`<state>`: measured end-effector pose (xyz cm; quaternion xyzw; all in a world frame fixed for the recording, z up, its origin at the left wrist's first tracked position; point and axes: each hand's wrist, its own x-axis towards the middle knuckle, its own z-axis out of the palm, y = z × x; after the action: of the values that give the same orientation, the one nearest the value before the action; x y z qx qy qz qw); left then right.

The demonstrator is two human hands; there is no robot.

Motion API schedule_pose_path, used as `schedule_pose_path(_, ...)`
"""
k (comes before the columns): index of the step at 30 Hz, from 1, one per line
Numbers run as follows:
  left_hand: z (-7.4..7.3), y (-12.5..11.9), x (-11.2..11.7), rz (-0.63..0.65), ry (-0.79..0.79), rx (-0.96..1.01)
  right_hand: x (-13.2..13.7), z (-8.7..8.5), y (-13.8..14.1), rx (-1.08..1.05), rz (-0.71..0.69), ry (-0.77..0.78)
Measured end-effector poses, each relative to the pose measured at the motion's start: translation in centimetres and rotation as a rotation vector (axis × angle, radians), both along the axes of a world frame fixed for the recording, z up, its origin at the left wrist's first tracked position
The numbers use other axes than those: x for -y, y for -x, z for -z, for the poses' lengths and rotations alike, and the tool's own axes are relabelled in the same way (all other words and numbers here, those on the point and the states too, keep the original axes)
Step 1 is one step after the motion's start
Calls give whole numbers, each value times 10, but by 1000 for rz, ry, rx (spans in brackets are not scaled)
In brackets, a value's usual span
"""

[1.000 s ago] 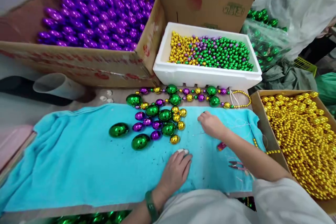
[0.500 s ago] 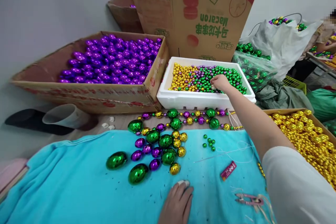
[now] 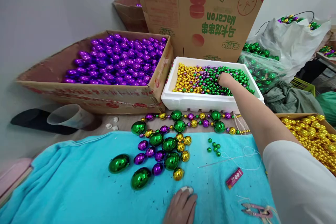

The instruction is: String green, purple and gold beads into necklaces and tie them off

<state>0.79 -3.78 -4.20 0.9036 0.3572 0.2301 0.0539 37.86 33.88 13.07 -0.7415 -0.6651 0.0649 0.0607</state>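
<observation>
My right hand reaches down into the white foam box, among the small green beads. Its fingers look curled together, and their tips and whatever they hold are hidden. My left hand lies flat on the turquoise towel, with white wrapping on its fingertips and nothing in it. Ahead of it are large green beads, purple beads and gold beads. Several small green beads sit apart on the towel, near a thin clear thread.
A strung bead necklace lies beyond the towel. Left stand a carton of purple beads and a plastic cup. A tall carton rises behind. Right are gold beads, a small red packet and pink-handled cutters.
My right hand has pushed deeper among the green beads, its fingers now more hidden. The view has shifted slightly left. My left hand still rests on the towel.
</observation>
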Motion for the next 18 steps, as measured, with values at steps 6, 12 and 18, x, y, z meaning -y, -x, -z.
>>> schedule_pose_path(6,1,0,-1,-4,-5,-15,3,1,9,70,28,169)
schedule_pose_path(12,-1,0,-1,4,-17,-7,5,-3,12,-8,47,262)
schedule_pose_path(18,-3,-1,-2,3,-25,-4,5,-6,7,-117,81,313)
